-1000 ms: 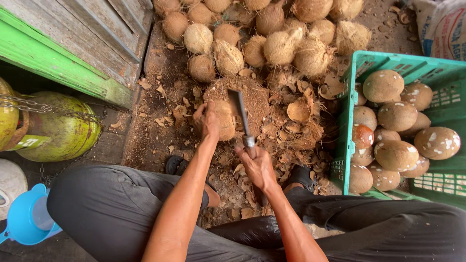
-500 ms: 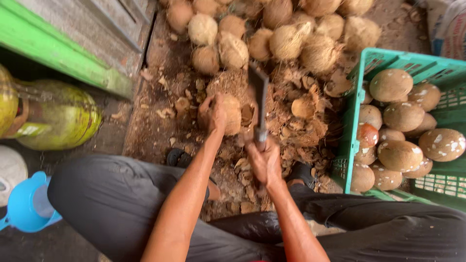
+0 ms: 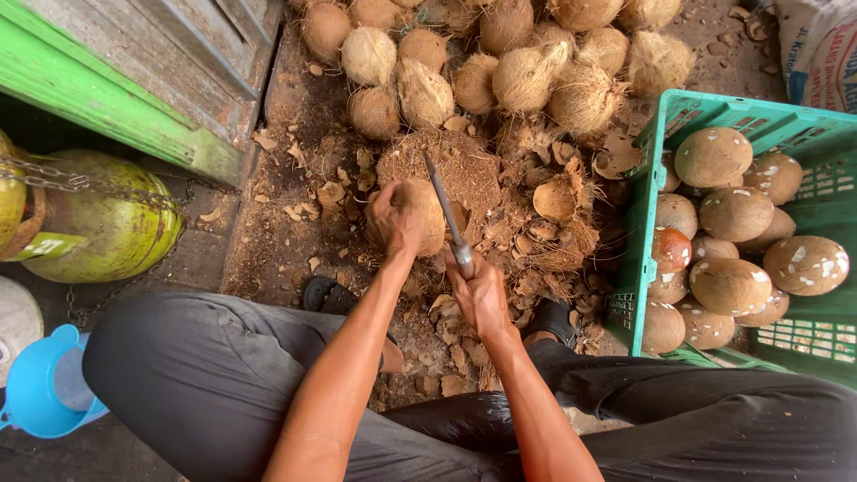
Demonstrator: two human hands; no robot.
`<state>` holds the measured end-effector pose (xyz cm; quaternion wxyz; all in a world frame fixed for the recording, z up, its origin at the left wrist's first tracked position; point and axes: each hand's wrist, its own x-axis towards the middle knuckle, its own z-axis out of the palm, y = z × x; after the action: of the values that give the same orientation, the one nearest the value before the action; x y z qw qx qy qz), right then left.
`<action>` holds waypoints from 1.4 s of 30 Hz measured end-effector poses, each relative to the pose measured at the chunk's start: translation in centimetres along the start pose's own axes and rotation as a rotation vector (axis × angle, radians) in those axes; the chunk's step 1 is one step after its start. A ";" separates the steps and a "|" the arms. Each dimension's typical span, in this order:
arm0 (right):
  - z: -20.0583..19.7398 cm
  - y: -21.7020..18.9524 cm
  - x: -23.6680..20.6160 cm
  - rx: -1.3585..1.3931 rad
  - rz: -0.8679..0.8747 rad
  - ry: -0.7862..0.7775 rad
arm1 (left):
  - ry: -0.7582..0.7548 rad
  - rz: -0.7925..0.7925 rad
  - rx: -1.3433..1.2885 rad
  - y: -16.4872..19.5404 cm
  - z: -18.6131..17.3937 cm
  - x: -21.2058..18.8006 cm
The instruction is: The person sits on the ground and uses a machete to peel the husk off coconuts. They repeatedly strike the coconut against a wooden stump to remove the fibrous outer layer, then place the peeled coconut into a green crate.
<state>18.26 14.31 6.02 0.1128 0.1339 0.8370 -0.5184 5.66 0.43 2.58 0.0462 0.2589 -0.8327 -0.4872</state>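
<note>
Head view: left hand clasps a tan, fibrous coconut; right hand grips a knife.

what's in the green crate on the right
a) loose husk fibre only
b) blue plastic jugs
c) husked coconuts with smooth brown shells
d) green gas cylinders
c: the green crate holds round, smooth brown husked coconuts with white flecks, while the fibrous unhusked ones lie piled on the ground outside it.

Bare forearms, no sleeves in view; loose dark grey trousers, dark sandals on both feet.
</note>
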 end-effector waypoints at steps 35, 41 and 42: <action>-0.3 -2.0 -1.6 0.301 -0.016 -0.063 | -0.052 -0.438 -0.265 2.5 -1.4 1.2; -0.7 -3.1 -1.4 0.545 -0.213 0.147 | -0.067 -0.473 -0.146 3.0 -1.5 1.1; -0.5 -3.4 -1.3 0.628 -0.262 0.154 | -0.074 -0.467 -0.139 3.1 -1.5 1.0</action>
<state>18.32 13.15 9.53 -0.0647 0.0922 0.6527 -0.7492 4.07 -0.02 5.77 -0.0804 0.4228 -0.7159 -0.5497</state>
